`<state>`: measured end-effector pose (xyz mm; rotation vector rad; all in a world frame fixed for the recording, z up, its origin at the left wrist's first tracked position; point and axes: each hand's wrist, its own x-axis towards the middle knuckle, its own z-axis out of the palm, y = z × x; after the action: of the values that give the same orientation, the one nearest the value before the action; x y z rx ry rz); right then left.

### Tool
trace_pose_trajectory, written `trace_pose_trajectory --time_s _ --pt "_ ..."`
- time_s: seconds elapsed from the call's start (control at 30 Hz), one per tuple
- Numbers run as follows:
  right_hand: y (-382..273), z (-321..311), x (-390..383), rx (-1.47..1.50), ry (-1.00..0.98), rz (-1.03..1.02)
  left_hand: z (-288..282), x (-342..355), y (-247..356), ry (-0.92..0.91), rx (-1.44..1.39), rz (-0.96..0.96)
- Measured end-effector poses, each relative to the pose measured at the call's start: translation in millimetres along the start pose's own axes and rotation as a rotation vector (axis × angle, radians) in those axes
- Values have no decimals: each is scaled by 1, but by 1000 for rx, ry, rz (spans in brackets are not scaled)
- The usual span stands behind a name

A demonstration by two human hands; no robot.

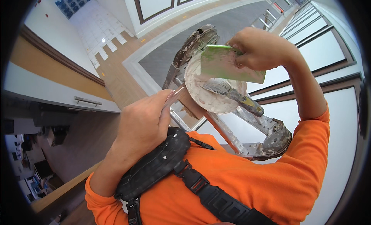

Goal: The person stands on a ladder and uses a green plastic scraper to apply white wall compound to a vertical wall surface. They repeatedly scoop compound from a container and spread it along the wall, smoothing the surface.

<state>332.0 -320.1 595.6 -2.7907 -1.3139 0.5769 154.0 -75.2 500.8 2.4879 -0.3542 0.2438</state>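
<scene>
My right hand [257,49] grips a flat green plastic spreader [218,64] smeared with pale paste. It is over a round bucket [188,80] of whitish filler paste [201,95]. A putty knife [243,100] with a grey and yellow handle lies across the bucket, its blade in the paste and its handle over the rim toward me. My left hand [145,118], left of the bucket, is closed on a thin flat piece [174,95] seen nearly edge-on; its kind is unclear.
Under the bucket stands a metal ladder frame [251,124] with dark, paste-caked parts [276,142]. White panelled walls [320,47] run along the right. At left are a white ledge with a metal handle [88,101] and a lower room. Another ladder [270,16] stands far off.
</scene>
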Motion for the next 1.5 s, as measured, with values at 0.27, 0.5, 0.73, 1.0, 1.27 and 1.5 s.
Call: trace_pose_trajectory --time_s 0.27,0.5,0.73,1.0,1.27,1.5 --pt "-24 14 -3 37 8 -103 2 7 1 -42 24 23" --pt "-34 15 8 62 -85 -157 10 10 7 -26 59 81" --pt "-24 -4 20 127 -227 -80 7 10 14 -119 126 36" --pt "-19 -8 15 -13 -399 1 -12 6 29 -321 371 254" --pt "-14 0 26 85 -519 -34 -11 27 41 -535 419 321" --pt "22 23 23 658 -578 113 -7 29 36 -562 330 278"
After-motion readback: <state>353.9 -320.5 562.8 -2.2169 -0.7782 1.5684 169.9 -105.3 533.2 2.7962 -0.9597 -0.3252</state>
